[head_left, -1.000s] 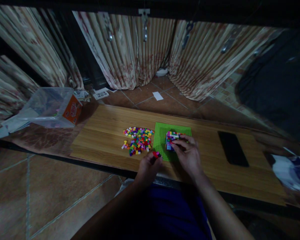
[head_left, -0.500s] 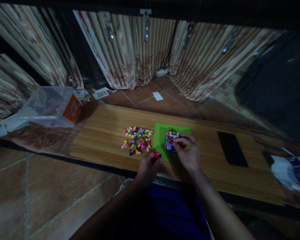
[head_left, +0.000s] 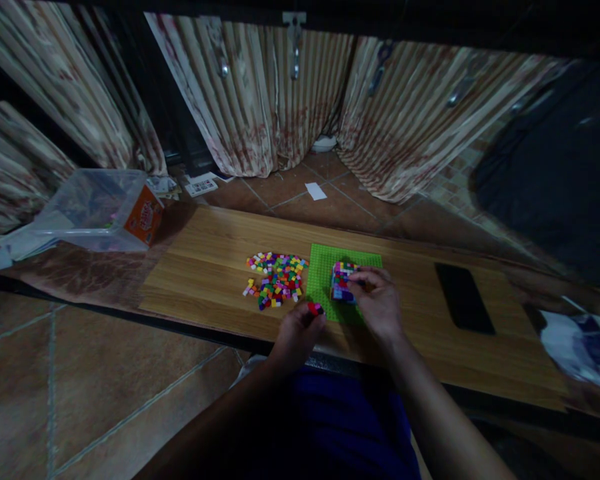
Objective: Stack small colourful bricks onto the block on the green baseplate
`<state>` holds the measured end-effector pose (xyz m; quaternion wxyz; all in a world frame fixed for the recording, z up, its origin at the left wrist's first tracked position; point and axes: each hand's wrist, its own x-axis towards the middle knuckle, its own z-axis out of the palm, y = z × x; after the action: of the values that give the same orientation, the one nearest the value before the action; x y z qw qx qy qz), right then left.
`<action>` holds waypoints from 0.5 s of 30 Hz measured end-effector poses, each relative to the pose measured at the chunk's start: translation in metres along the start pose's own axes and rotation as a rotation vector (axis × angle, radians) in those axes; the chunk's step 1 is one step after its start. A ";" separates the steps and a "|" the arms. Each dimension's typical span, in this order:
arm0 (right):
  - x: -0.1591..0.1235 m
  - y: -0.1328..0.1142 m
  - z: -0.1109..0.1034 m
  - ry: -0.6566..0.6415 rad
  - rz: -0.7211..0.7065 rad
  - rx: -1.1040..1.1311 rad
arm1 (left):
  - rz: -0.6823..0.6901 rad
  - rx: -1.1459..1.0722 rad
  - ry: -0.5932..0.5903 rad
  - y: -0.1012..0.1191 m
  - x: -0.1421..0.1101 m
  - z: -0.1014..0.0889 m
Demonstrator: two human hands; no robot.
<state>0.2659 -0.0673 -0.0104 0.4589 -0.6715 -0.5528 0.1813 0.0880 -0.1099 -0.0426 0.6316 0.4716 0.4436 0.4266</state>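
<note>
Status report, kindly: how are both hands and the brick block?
Left hand holding small bricks, red included. Right hand at brick block, on green baseplate. Obstruction: right hand partly hides block.

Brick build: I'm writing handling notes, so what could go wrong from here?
The red piece in the left hand could slip from its grip. The right hand, at the brick build, might knock a brick loose. The loose bricks lie close beside the green baseplate and could scatter if brushed.

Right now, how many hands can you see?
2. The left hand holds a red piece by the green board's near left corner; the right hand is at the colourful brick block on that board. No others show.
</note>
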 end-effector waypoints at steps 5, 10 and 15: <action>0.001 0.001 0.002 0.009 0.009 -0.005 | 0.002 0.003 -0.013 0.001 0.000 0.000; 0.001 0.000 0.002 0.017 0.017 0.002 | 0.002 0.005 0.001 0.001 0.001 0.000; 0.001 -0.001 0.002 0.011 0.007 0.002 | -0.013 0.012 0.007 0.003 0.001 0.001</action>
<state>0.2637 -0.0660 -0.0104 0.4620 -0.6741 -0.5476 0.1797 0.0888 -0.1085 -0.0396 0.6300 0.4711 0.4512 0.4214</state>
